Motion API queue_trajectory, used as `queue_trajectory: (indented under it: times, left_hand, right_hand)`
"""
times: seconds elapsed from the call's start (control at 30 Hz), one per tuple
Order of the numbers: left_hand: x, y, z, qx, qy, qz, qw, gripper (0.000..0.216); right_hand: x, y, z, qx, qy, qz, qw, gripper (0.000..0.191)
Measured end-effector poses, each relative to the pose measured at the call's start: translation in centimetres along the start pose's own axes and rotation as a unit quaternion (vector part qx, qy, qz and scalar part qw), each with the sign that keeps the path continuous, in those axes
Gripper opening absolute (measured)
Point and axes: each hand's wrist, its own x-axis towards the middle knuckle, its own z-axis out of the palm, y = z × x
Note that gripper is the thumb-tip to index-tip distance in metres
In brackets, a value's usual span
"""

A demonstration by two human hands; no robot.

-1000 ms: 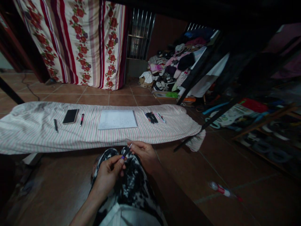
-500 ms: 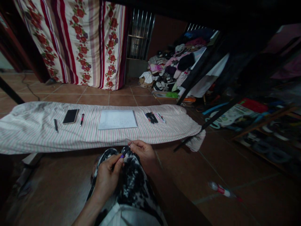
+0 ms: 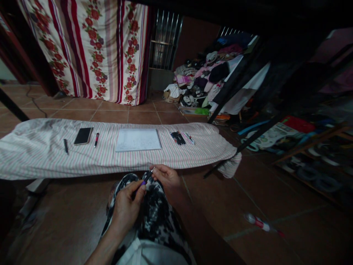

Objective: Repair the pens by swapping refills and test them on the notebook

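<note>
Above my lap, a dark pen with a purple section [image 3: 147,177] slants up to the right between my two hands. My left hand [image 3: 127,200] pinches its lower, purple part between thumb and fingers. At the upper, silvery end, the thumb and fingers of my right hand [image 3: 166,178] are closed on the tip. Beyond the hands, a spiral notebook [image 3: 138,140] lies open on the striped cloth [image 3: 104,160]. Right of it sit a bunch of dark pens [image 3: 177,138] and some lighter pens [image 3: 189,138]. To the left are a red and black pen [image 3: 96,140] and a black phone-like rectangle [image 3: 83,135].
A single black pen [image 3: 66,146] lies at the cloth's left. On the tiled floor to the right rests a plastic bottle [image 3: 258,222]. Dark metal bars [image 3: 256,132] slant at the right, near a rack of shoes [image 3: 317,173]. A clothes heap [image 3: 204,75] stands behind.
My right hand's fingers have shifted slightly at the pen's upper end, and more of the pen's dark barrel shows. The things on the cloth stay in place.
</note>
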Motion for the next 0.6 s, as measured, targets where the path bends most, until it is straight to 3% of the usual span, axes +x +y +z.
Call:
queue_trajectory:
  times: [0.17, 0.27, 0.6]
  left_hand:
    - [0.2, 1.0, 0.2, -0.137, -0.037, -0.109, 0.984, 0.05]
    - [0.3, 1.5, 0.3, -0.148, -0.055, -0.112, 0.981, 0.049]
    - [0.1, 1.2, 0.4, -0.175, -0.081, -0.108, 0.975, 0.043]
  right_hand:
    - [0.4, 0.8, 0.0, 0.012, -0.025, -0.024, 0.999, 0.046]
    - [0.5, 1.0, 0.0, 0.009, -0.036, -0.039, 0.999, 0.053]
    - [0.2, 1.0, 0.2, 0.022, -0.018, -0.039, 0.999, 0.044]
